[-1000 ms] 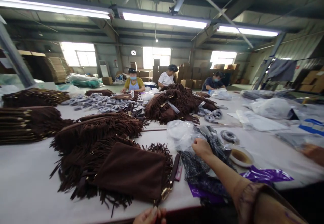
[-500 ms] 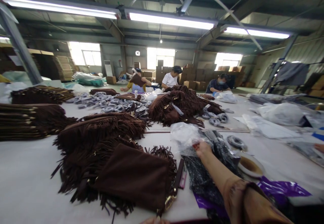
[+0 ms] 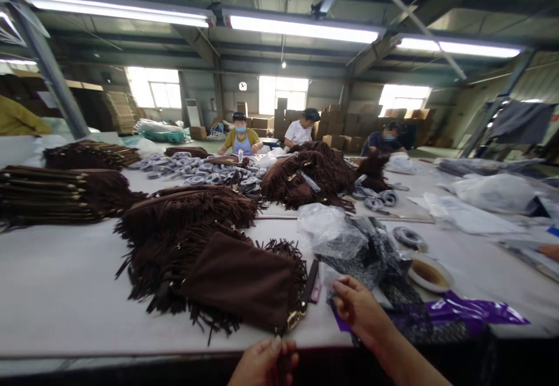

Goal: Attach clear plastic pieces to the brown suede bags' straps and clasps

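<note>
A dark brown pouch with fringe lies flat at the table's front, a gold clasp and wrist strap at its right side. My left hand is closed at the pouch's lower right corner, pinching a dark brown strip that looks like a pull. Just right of the pouch, my right hand pinches a small piece of clear plastic, perhaps a little bag. Beyond it lie a heap of clear plastic bags and dark speckled wrapping. A pink tag shows beside the strap.
More fringed pouches lie behind, with stacked ones at left. Grey coiled straps and a large brown heap sit farther back. A tape roll and purple plastic are at right. Several co-workers stand across the table.
My right hand has drawn back from the clear plastic heap toward the pouch, with a small clear piece in its fingers. More of my left hand shows at the pouch corner.
</note>
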Available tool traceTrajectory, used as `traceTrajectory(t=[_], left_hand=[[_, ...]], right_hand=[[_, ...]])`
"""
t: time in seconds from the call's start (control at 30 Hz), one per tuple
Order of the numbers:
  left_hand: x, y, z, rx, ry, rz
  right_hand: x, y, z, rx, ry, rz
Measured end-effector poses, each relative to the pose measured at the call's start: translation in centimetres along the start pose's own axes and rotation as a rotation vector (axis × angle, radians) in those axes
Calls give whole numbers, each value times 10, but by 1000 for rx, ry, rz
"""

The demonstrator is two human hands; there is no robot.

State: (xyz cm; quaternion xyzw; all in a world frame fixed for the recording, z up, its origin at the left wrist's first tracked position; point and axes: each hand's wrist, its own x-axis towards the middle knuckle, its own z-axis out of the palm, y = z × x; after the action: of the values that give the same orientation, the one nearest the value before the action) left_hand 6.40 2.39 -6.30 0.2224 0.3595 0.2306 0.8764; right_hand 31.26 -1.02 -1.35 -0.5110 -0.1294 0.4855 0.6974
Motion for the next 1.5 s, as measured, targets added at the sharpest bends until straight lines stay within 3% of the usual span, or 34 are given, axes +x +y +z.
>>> traceTrajectory(t=[0.1, 0.23, 0.37, 0.57, 0.7, 0.87, 1.07, 1.27, 1.5], left_hand=[[-15, 2, 13, -98, -23, 16], [-26, 1, 21, -122, -152, 41], [-26, -4, 18, -144, -69, 69], [-24, -10, 22, 108, -11, 160], [-20, -15, 24, 237, 21, 162], [-24, -13, 18, 325, 62, 152], [-35, 4, 17, 66, 0, 34], [-29, -4, 29, -41, -28, 60], [-24, -9, 27, -56, -23, 85]], right_hand=[[-43, 36, 8, -48, -169, 88], [-76, 72, 15, -102, -200, 155], [-95, 89, 7, -243, -228, 167], [-91, 73, -18, -483, -338, 159], [-74, 64, -4, -662, -368, 59], [-69, 73, 16, -796, -324, -50], [-86, 72, 6, -845, -291, -89], [-105, 77, 5, -911, -351, -88], [-110, 78, -1, -924, -319, -101]])
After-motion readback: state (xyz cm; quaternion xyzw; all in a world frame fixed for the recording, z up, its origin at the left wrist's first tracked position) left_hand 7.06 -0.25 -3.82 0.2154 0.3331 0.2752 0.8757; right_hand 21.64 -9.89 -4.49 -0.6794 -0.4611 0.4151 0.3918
